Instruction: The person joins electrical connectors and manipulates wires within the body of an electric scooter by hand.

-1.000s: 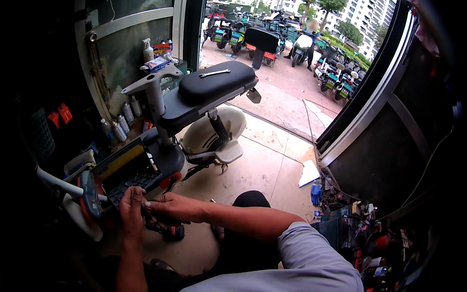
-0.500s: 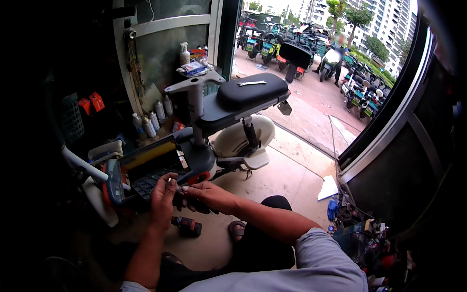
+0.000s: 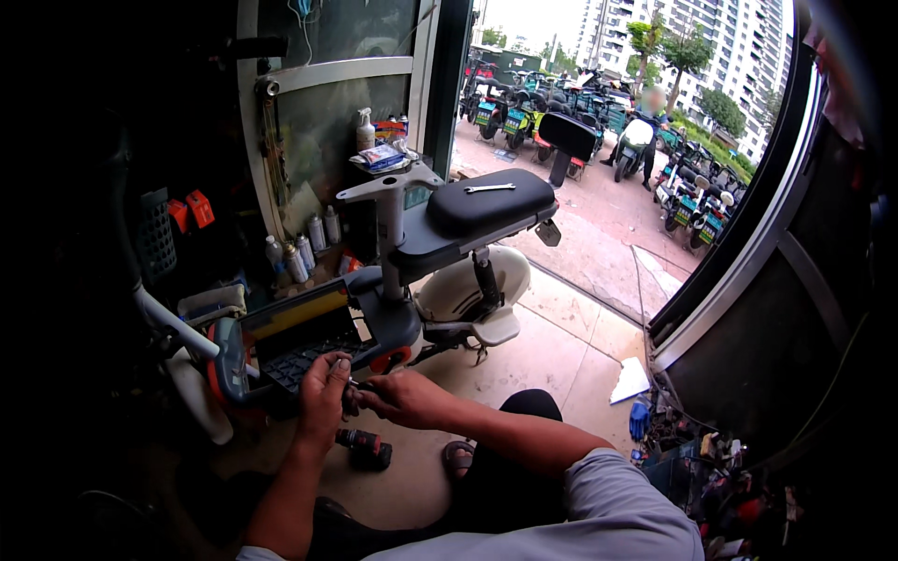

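Observation:
My left hand (image 3: 325,391) and my right hand (image 3: 404,400) meet in front of the scooter's footboard, both closed. Between their fingertips shows a small, thin metal piece (image 3: 353,381), too small to name. Dark material shows under the right fingers, but its shape is mostly hidden. Beyond my hands stands a small electric scooter (image 3: 385,313) with its black seat (image 3: 491,199) and backrest. A silver open-ended wrench (image 3: 490,187) lies on the seat. Below my hands, a black and red cordless drill (image 3: 367,447) rests on the floor.
Spray cans (image 3: 296,262) stand along the glass door at left, near a white spray bottle (image 3: 364,129). At right lie a blue glove (image 3: 639,420), a white board piece (image 3: 630,381) and piled parts. Outside the doorway are parked scooters (image 3: 692,201) and a person (image 3: 645,140).
The view has shifted slightly, so the scooter sits a little farther right. My hands stay together; their fingers have shifted, and less of the dark material shows beneath the right hand.

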`<state>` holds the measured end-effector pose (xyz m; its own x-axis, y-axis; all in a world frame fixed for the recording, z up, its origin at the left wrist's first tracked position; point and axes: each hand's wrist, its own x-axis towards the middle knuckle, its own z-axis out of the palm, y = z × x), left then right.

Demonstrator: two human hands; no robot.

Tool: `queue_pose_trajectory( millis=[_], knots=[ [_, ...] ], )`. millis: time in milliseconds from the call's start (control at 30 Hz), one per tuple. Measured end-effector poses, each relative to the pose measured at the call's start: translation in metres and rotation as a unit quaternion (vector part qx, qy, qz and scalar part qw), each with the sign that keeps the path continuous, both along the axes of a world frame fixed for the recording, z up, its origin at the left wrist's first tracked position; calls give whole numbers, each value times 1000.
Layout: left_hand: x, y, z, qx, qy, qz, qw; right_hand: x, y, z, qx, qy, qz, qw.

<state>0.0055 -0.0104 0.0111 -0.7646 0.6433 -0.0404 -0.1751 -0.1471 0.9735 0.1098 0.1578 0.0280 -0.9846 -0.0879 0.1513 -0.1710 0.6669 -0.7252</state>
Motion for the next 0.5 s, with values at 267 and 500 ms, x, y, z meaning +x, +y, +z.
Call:
queue_pose_trajectory(
  millis=[267,500],
  knots=[
    [-2,2,-5,11,25,13,1000,-1,0,-1,-206,-46,36,977],
    [2,6,0,74,30,-10,997,0,9,0,-411,-215,34,885]
  ],
)
